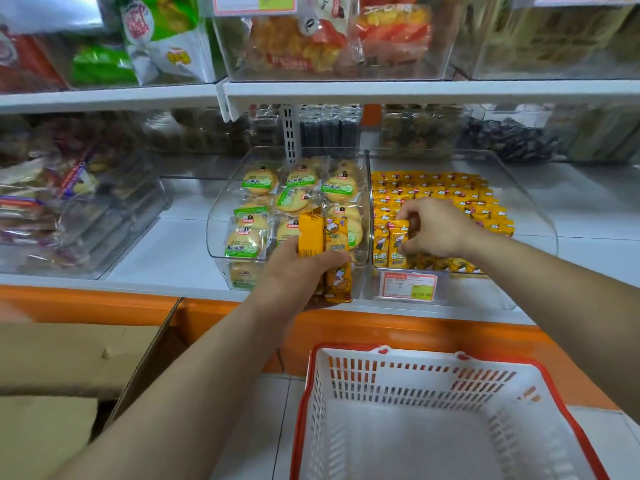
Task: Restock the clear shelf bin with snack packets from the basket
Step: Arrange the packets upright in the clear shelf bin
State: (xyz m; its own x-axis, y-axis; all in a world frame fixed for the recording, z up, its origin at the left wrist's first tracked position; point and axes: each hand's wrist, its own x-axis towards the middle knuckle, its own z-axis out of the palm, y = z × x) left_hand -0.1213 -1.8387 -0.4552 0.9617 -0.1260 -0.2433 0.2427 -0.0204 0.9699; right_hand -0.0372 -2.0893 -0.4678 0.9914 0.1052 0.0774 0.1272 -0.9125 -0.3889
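Two hands: both busy, each on orange snack packets.
Left hand [294, 271]: at 12 o'clock of the basket, gripping a small bundle of spare packets [332, 244] upright, thumb across their front. The bundle hangs in front of the biscuit bin [218, 216], outside the target.
Right hand [436, 230]: at 2 o'clock from view centre, inside the clear bin [478, 292], fingers curled down and pinching an upright packet [396, 244] at the bin's front-left corner.
Clear bin: matching orange packets lie packed toward its 12 o'clock end. A short standing row sits at its 6 o'clock end, above the price tag [408, 285].
Basket [415, 353]: at 5 o'clock, low in view, white with red rim. No packets visible in the part shown.
Stage (judgement): near the end; the bundle looks like the last stock.
Step in hand (judgement): seating the pinched packet in the front row.
Doing it well: printed face forward like its neighbours. Press it against the packet at its 9 o'clock, and let go only once it leans steady. Feed the next one singly from the bundle, lifting over the wall between the bins.
Risk: slick film, so the bundle may slip or the standing row may topple.
Other: cardboard box [69, 358] at 8 o'clock.
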